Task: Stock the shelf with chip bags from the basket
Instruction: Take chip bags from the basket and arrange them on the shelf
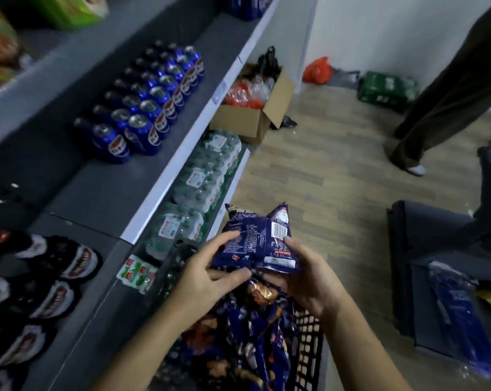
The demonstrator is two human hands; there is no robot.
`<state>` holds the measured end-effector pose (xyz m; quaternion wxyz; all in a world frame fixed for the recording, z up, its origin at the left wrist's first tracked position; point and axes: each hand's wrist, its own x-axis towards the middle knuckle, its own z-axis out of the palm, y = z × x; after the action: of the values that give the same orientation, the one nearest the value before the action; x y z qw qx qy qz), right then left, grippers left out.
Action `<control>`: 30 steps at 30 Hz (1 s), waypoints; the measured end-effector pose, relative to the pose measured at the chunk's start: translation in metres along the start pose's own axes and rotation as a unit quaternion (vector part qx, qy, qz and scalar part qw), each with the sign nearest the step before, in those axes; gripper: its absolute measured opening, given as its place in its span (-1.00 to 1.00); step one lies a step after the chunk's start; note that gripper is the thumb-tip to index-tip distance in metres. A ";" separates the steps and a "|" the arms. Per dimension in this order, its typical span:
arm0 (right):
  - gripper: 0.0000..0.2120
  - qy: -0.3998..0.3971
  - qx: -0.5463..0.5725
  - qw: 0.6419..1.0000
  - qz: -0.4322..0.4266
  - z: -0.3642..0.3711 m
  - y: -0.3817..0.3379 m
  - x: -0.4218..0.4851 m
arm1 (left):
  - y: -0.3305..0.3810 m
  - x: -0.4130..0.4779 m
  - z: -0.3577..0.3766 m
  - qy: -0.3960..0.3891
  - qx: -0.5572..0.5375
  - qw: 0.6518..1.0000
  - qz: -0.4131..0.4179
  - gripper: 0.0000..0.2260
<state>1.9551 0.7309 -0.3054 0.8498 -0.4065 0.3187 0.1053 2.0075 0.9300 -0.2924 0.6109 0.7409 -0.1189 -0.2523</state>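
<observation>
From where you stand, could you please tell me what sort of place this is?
Most likely a small shop being restocked: a grey shelf holds rows of blue cans, shrink-wrapped water packs sit below, and the left hand and right hand hold a chip bag over the basket.

Left hand [207, 277] and right hand [303, 275] pinch opposite edges of a blue chip bag [255, 238], barcode side up, above the black basket [309, 348] full of more bags. Shelf [111, 187] at left: blue cans [142, 114]; bottled-water packs [207, 176] below.
</observation>
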 end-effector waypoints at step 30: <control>-0.72 -0.485 -0.214 0.837 -0.135 0.431 0.010 -0.144 | 0.195 -0.276 -0.253 0.549 -0.086 0.800 0.225 -0.66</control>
<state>2.0352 1.0754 -0.0205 0.7932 -0.5139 -0.2228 0.2391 1.9313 1.2340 -0.0091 0.6748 0.6523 0.0955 0.3319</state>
